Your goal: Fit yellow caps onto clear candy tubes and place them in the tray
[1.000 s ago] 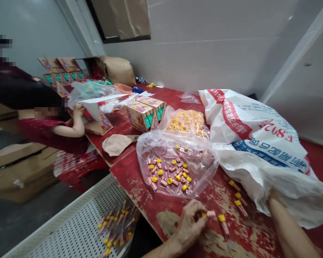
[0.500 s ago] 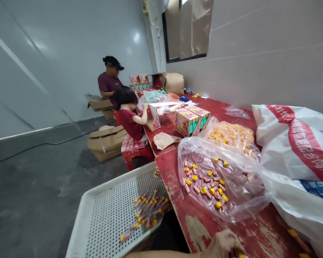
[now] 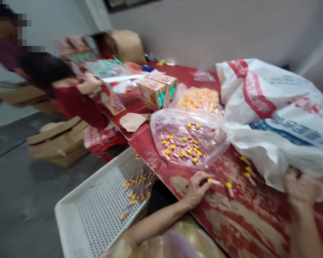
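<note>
Less hidden than a second ago, the right hand [image 3: 303,188] shows at the edge of the white sack with red and blue print [image 3: 282,96], right of the clear plastic bag [image 3: 156,130]; its fingertips are covered, their state unclear. On that bag's near side, the left hand [image 3: 195,191] pinches a small pink tube with a yellow cap [image 3: 215,182] between thumb and forefinger — seemingly a steadying hold; moving it calls for a light grip.
</note>
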`<state>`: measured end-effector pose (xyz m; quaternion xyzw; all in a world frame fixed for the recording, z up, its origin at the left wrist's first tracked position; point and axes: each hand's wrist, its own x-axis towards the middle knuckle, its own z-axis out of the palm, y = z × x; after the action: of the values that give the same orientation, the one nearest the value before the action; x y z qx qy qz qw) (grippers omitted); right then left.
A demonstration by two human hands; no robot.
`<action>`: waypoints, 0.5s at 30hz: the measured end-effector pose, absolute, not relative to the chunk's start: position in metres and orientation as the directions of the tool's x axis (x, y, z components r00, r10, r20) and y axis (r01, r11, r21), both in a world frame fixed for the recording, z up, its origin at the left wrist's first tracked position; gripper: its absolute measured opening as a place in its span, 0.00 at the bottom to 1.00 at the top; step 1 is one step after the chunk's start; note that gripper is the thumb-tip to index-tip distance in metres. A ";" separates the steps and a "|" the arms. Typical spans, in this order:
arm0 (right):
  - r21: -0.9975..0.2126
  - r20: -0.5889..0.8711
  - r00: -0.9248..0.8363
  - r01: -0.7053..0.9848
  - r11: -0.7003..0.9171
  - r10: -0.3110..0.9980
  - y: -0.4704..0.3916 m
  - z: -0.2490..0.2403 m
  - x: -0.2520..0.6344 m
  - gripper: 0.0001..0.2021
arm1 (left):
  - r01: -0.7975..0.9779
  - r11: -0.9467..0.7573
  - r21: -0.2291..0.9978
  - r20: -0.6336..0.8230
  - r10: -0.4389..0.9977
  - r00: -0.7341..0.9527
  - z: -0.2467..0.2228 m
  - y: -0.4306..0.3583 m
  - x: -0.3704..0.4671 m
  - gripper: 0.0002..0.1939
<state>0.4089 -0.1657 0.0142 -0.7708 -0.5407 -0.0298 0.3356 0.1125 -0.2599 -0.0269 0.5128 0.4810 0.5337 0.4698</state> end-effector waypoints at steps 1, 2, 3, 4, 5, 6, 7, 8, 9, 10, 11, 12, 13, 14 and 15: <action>-0.499 0.393 0.473 0.830 -0.248 0.789 -0.190 0.012 0.413 0.17 | -0.073 -0.046 0.996 0.043 0.998 -0.041 -0.029 -0.258 0.113 0.12; -0.541 0.364 0.501 0.800 -0.260 0.785 -0.212 0.012 0.410 0.18 | -0.150 0.007 0.989 -0.014 0.999 -0.046 -0.031 -0.256 0.114 0.14; -0.603 0.313 0.486 0.765 -0.225 0.816 -0.232 0.011 0.400 0.18 | -0.231 0.054 0.972 -0.066 0.997 -0.043 -0.033 -0.255 0.116 0.16; -0.675 0.255 0.426 0.721 -0.155 0.868 -0.249 0.012 0.387 0.17 | -0.301 0.092 0.949 -0.107 0.994 -0.034 -0.035 -0.255 0.118 0.17; -0.757 0.195 0.326 0.650 -0.069 0.925 -0.262 0.011 0.371 0.16 | -0.353 0.120 0.928 -0.136 0.991 -0.021 -0.035 -0.255 0.120 0.17; -0.791 0.148 0.202 0.611 -0.006 0.968 -0.272 0.011 0.354 0.15 | -0.382 0.141 0.913 -0.156 0.988 -0.008 -0.034 -0.256 0.123 0.17; -0.810 0.139 0.112 0.585 0.048 0.984 -0.279 0.009 0.339 0.15 | -0.392 0.157 0.907 -0.170 0.985 0.002 -0.033 -0.257 0.125 0.17; -0.822 0.128 0.036 0.563 0.086 0.991 -0.284 0.006 0.325 0.14 | -0.389 0.169 0.906 -0.179 0.984 0.010 -0.030 -0.259 0.127 0.17; -0.830 0.128 -0.009 0.546 0.112 0.992 -0.286 0.004 0.315 0.14 | -0.379 0.181 0.908 -0.187 0.982 0.022 -0.028 -0.260 0.129 0.16; -0.839 0.131 -0.031 0.530 0.127 0.991 -0.287 0.001 0.307 0.14 | -0.366 0.196 0.910 -0.195 0.980 0.040 -0.026 -0.262 0.130 0.16; -0.846 0.129 -0.043 0.516 0.133 0.991 -0.287 -0.002 0.301 0.13 | -0.353 0.212 0.911 -0.204 0.977 0.060 -0.023 -0.264 0.132 0.15; -0.850 0.132 -0.047 0.509 0.137 0.990 -0.287 -0.004 0.298 0.13 | -0.340 0.230 0.912 -0.215 0.973 0.084 -0.021 -0.265 0.132 0.14; -0.846 0.133 -0.054 0.513 0.142 0.990 -0.287 -0.006 0.295 0.12 | -0.328 0.247 0.912 -0.225 0.969 0.105 -0.020 -0.267 0.133 0.13; -0.836 0.142 -0.066 0.527 0.155 0.988 -0.286 -0.006 0.294 0.12 | -0.317 0.263 0.911 -0.235 0.964 0.125 -0.019 -0.269 0.133 0.12; -0.818 0.157 -0.082 0.548 0.176 0.984 -0.286 -0.006 0.292 0.12 | -0.308 0.277 0.910 -0.245 0.959 0.140 -0.018 -0.271 0.133 0.12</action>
<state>0.2921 -0.2856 -0.0060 -0.5690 -0.6730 0.2968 0.3677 0.1331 -0.2708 -0.0177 0.3635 0.4481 0.4788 0.6617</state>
